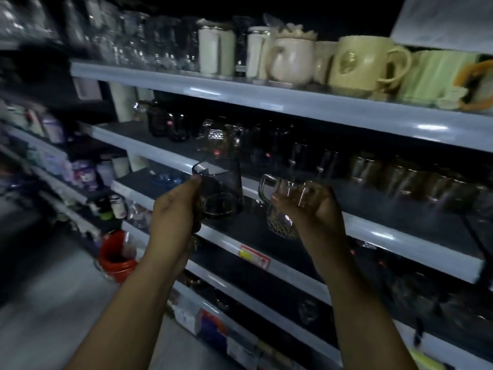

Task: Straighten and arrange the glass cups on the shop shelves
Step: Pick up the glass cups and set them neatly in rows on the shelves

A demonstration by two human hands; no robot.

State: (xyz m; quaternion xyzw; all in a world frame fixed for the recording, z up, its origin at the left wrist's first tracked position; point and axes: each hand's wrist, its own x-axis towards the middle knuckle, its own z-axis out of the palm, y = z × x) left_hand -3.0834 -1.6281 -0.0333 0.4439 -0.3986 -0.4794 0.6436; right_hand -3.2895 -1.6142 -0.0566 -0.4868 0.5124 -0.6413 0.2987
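My left hand [174, 206] grips a smoky grey glass cup [220, 188], held upright in front of the middle shelf. My right hand [317, 209] grips a clear glass mug [285, 206] with a handle at its left and a dimpled base, tilted a little. Both cups hang in the air just off the shelf's pale front edge [373, 231]. Behind them, rows of dark and clear glass cups [394, 174] stand on the dark shelf board. The frame is dim and blurred.
The upper shelf [266, 100] carries ceramic mugs [362, 62] at the right and clear glasses [149, 46] at the left. A price label [254, 256] sits on a lower shelf edge. A red container [116, 256] stands low at the left beside the floor aisle.
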